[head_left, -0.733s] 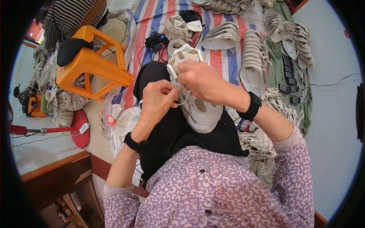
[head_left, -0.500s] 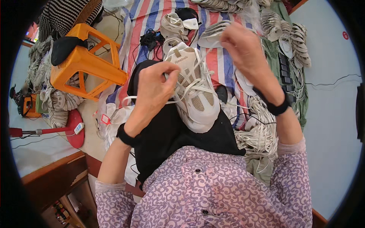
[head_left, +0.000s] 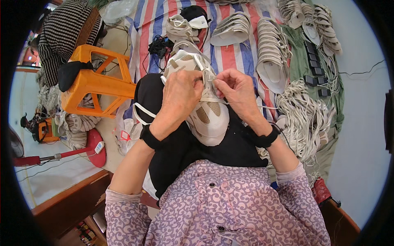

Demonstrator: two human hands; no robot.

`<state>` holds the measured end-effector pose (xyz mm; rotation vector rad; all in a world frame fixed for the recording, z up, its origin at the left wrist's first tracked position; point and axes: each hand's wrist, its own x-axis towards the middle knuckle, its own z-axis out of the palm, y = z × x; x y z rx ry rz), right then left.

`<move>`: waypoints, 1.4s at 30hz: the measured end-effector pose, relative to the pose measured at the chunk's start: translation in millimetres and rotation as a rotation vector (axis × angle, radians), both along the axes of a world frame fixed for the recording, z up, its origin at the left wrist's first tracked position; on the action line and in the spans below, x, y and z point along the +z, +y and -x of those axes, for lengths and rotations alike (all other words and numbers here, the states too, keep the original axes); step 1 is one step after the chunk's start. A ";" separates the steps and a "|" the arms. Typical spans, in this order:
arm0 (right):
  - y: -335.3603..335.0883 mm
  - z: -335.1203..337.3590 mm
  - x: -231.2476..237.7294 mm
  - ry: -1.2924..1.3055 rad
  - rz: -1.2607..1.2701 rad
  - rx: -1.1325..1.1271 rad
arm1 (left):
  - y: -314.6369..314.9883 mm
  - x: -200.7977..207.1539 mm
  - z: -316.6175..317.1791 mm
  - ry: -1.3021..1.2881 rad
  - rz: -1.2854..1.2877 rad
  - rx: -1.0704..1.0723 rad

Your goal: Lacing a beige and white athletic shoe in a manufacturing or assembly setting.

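Note:
A beige and white sneaker upper (head_left: 210,125) with mesh panels lies over the black cloth on my lap, toe toward me. My left hand (head_left: 180,94) has its fingers curled and pressed against the upper beside the lacing. Close to it, my right hand (head_left: 238,92) pinches a thin white shoelace (head_left: 214,99) at the eyelets. Part of the lacing is hidden behind my fingers. A loop of white lace (head_left: 141,112) sticks out to the left of my left wrist.
Ahead on a striped sheet (head_left: 172,8) lie stacked shoe uppers (head_left: 273,61) and black cables (head_left: 160,46). White laces (head_left: 305,117) are heaped at the right, near small black blocks (head_left: 314,61). An orange stool (head_left: 96,84) stands at the left, beyond a red round base (head_left: 96,147).
My right hand has come down and inward from its raised place at the upper right to the eyelets. My left hand has shifted slightly right, closer to the lacing. The view has turned a little.

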<state>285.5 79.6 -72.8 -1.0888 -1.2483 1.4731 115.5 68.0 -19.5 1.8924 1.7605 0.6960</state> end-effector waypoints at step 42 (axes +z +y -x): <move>20.5 18.7 54.6 -0.524 -0.560 0.421 | -82.0 -21.4 228.6 -0.135 -0.124 0.486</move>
